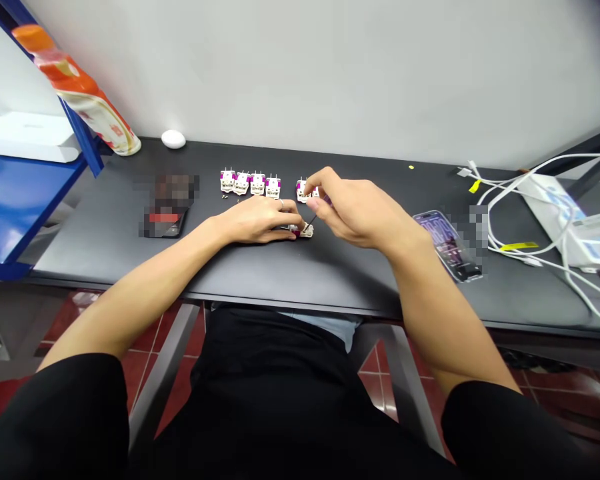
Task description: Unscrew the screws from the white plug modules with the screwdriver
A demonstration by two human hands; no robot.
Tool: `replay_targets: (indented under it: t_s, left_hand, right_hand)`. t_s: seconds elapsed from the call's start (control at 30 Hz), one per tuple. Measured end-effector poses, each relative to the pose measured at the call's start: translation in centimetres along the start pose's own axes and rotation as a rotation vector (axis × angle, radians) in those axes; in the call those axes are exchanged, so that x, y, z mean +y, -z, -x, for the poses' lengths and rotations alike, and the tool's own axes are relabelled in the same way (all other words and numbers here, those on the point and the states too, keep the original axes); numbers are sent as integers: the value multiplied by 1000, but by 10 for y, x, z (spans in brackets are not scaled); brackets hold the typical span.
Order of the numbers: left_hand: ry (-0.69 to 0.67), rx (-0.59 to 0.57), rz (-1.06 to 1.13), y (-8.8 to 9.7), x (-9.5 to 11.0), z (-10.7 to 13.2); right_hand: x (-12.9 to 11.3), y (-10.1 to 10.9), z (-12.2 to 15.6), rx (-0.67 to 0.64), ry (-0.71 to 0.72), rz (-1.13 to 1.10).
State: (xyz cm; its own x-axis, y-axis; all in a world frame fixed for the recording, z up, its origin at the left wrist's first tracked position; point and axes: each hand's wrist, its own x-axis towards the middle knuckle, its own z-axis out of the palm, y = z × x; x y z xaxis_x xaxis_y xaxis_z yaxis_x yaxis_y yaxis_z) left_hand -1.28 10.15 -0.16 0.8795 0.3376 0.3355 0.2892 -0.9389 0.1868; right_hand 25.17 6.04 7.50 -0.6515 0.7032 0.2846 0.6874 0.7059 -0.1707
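My left hand point(263, 219) rests on the dark tabletop, its fingers closed on a small white-and-purple electrical part point(306, 231). Above it my right hand point(353, 207) pinches a thin screwdriver point(311, 219), whose dark shaft slants down to the part; its handle is mostly hidden by the fingers. Behind my left hand stand several similar white-and-purple parts point(257, 183) in a row, with thin pins pointing up. Another such part point(301, 191) lies just beyond my right fingertips, partly covered. Tiny brass-coloured pieces point(225, 197) lie in front of the row.
A phone point(450, 247) lies right of my right forearm, with white cables point(490, 200) and a white box point(550, 207) beyond. To the left are a blurred dark object point(173, 200), a white oval object point(173, 139), an orange-capped bottle point(87, 100) and a blue shelf point(25, 200).
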Motion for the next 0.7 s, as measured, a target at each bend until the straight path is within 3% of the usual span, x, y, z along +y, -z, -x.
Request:
replay_targets:
  t_s: [0.4,0.7]
  left_hand:
    - [25,-15,16,0,1,1]
    - [3,16,23,0,0,1]
  right_hand:
    - [3,-6,2,56,86,19]
    - [3,-2,1,17,15,17]
